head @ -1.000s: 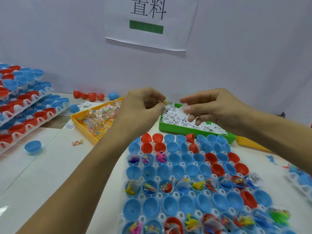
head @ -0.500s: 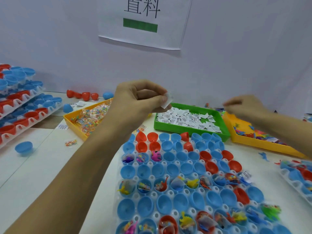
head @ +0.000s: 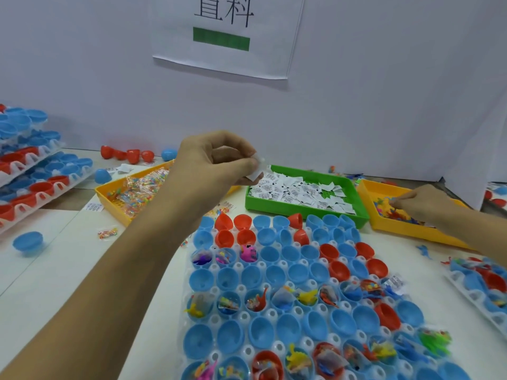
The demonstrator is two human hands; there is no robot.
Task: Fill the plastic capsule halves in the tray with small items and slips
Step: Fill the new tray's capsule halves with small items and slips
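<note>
Fingers [head: 241, 163] of our left hand [head: 216, 163] pinch a white slip [head: 255, 174] above the far edge of the tray [head: 277, 346]. Our right hand [head: 419, 204], beside the left a second ago, now reaches into the right yellow bin [head: 367, 204], fingertips closing among small toys [head: 395, 215]; we cannot tell if one is gripped. We judge one slip and toy are being paired for an unfilled capsule half [head: 227, 278].

Likely packing workshop, stacked capsule trays [head: 33, 174], sorting bins [head: 301, 212], wall sign [head: 227, 34]

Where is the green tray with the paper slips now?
The green tray lies centre, between two yellow trays, behind the capsule tray.
</note>
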